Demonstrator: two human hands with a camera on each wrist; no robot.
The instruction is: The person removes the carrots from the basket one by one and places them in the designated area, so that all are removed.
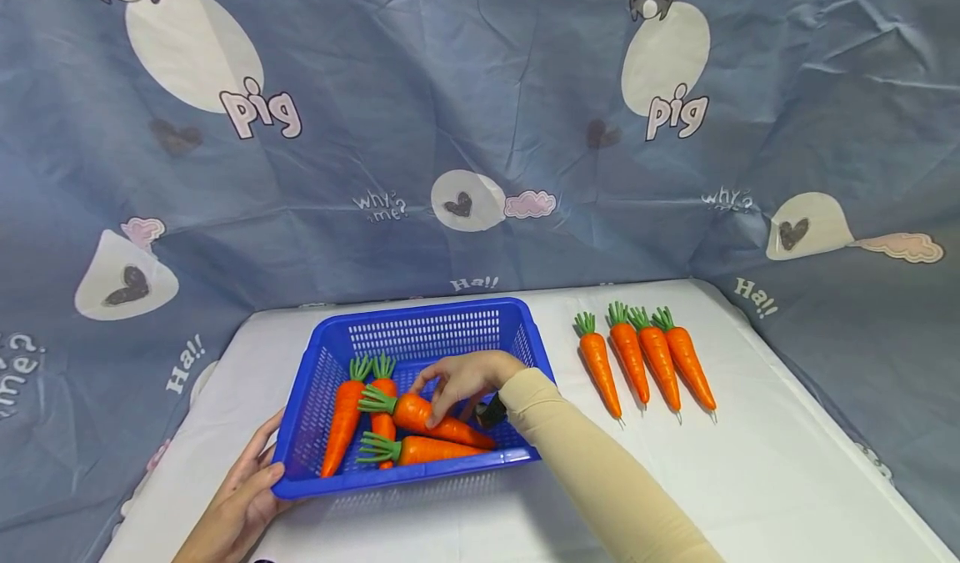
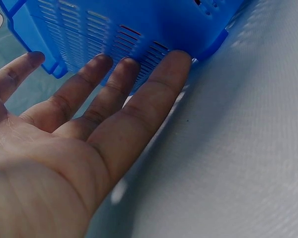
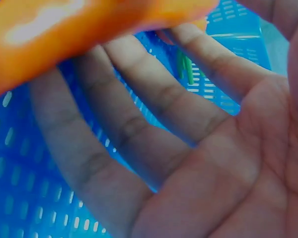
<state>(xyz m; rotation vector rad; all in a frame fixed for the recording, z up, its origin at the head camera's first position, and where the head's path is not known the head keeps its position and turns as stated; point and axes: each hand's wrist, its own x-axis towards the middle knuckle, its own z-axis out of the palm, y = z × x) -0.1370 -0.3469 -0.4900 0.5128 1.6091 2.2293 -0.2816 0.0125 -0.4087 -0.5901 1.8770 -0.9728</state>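
Note:
A blue plastic basket with slotted walls stands on the white-covered table, with several orange carrots in it. Inside it, my right hand pinches a carrot with a green top, thumb on the near side. In the right wrist view, the fingertips meet the underside of this carrot. Below it in the head view lies another carrot; two more lie at the basket's left. My left hand touches the basket's left side, its thumb at the front corner rim and its straight fingers against the outer wall.
Right of the basket, several carrots lie side by side on the white cloth, green tops toward the back. A blue patterned curtain hangs behind and around the table.

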